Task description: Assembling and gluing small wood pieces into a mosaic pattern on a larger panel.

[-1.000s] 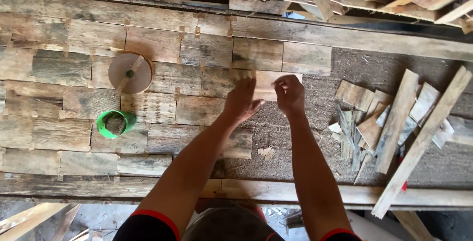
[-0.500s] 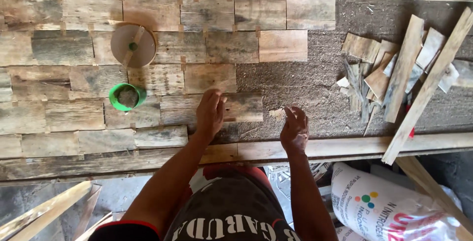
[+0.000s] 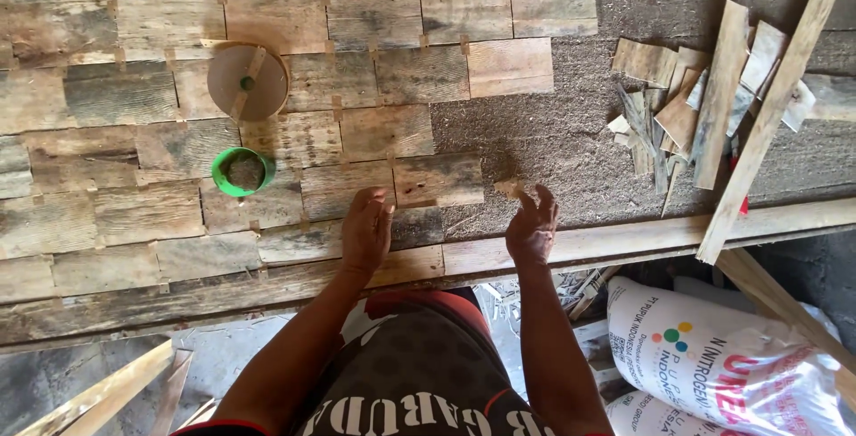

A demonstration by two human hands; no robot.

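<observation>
Splinters look the likeliest trouble, as I judge it: both bare hands rest on rough weathered planks, and a slide along the grain could snag skin. Flat and spread, holding nothing, the left hand lies on the wood tile row's lower edge, that tile just above and right of it. Loosely apart, the fingers of the right hand sit just below a small wood chip on the worktop.

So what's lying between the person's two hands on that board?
In the head view, between the left hand and right hand: one end of a weathered wood tile, then bare gritty board.
</observation>
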